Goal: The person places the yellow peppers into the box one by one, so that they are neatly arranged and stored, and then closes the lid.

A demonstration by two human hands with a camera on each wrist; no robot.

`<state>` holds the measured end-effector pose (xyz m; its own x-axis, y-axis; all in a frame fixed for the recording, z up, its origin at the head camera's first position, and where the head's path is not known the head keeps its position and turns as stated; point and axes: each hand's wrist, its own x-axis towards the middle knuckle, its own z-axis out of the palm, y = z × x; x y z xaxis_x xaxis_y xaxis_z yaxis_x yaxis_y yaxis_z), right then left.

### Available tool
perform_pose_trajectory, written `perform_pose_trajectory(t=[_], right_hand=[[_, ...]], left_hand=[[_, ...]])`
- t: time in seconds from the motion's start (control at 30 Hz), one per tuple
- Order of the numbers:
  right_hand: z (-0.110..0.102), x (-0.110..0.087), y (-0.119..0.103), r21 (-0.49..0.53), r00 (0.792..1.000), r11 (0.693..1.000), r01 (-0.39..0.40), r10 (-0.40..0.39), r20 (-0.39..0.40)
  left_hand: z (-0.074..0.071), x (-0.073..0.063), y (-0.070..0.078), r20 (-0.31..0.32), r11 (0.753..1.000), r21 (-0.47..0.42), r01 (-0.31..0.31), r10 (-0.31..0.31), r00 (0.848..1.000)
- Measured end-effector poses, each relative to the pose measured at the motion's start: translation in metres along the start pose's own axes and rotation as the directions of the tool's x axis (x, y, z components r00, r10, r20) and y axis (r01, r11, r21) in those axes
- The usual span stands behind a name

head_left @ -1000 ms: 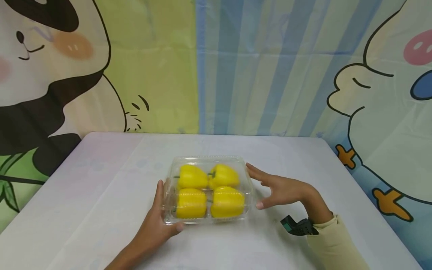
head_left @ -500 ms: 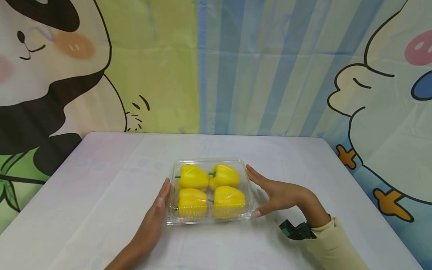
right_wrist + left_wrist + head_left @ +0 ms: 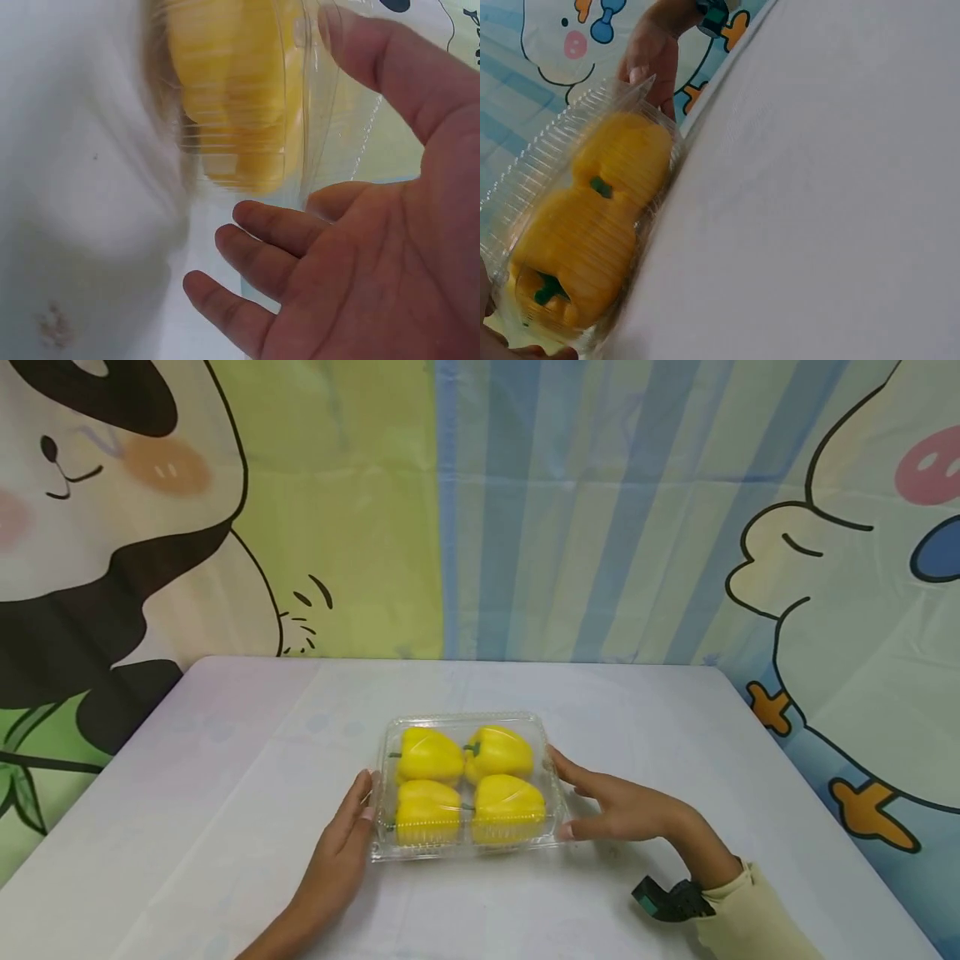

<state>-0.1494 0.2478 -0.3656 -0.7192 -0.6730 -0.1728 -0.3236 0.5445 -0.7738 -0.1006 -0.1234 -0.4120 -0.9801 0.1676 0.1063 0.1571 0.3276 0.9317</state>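
A clear plastic clamshell box (image 3: 465, 718) sits on the white table, its ridged lid lying over several yellow bell peppers (image 3: 508, 806) with green stems. My left hand (image 3: 333, 856) rests along the box's left side, fingers extended and mostly straight. At the right side is my right hand (image 3: 626, 806), its thumb at the front right corner and fingers by the side wall. In the right wrist view, the thumb of the right hand (image 3: 367, 255) touches the lid edge while the other fingers are spread and relaxed. The left wrist view shows only bits of the left hand at its lower left corner.
The white table (image 3: 225, 827) reaches back to a printed cloth backdrop (image 3: 570, 510) with cartoon animals and stripes. A dark wrist device (image 3: 671, 900) sits at the right wrist, beside a pale yellow sleeve (image 3: 753, 918).
The lid's ridged front edge has come down toward the box's front rim. My left thumb has left the front corner, and that hand now lies along the side. The right hand has lowered slightly.
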Motion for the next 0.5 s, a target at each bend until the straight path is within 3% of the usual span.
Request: perform_pose_trajectory(t=[0.07, 0.13, 0.2, 0.27, 0.37, 0.5], right_hand=[[0.002, -0.002, -0.001, -0.004, 1.000, 1.000, -0.014, 0.014, -0.025], [0.004, -0.004, -0.002, -0.001, 0.999, 1.000, -0.028, 0.028, -0.044], [0.006, -0.006, -0.002, 0.002, 0.998, 1.000, -0.029, 0.029, -0.062], [0.008, -0.007, -0.002, 0.006, 0.997, 1.000, -0.013, 0.013, -0.077], [0.011, -0.007, 0.001, 0.028, 0.994, 0.999, 0.028, -0.025, -0.102], [0.016, -0.006, 0.003, 0.098, 0.991, 0.993, 0.065, -0.053, -0.123]], left_hand=[[-0.002, 0.001, 0.003, 0.002, 0.994, -0.002, 0.106, -0.106, 0.994], [-0.006, 0.003, 0.006, 0.010, 0.974, -0.025, 0.225, -0.225, 0.974], [-0.010, 0.006, 0.009, 0.027, 0.935, -0.077, 0.347, -0.346, 0.938], [-0.015, 0.008, 0.011, 0.058, 0.888, -0.164, 0.430, -0.427, 0.902], [-0.024, 0.008, 0.011, 0.156, 0.816, -0.322, 0.480, -0.454, 0.877], [-0.035, 0.005, 0.007, 0.307, 0.722, -0.477, 0.501, -0.397, 0.865]])
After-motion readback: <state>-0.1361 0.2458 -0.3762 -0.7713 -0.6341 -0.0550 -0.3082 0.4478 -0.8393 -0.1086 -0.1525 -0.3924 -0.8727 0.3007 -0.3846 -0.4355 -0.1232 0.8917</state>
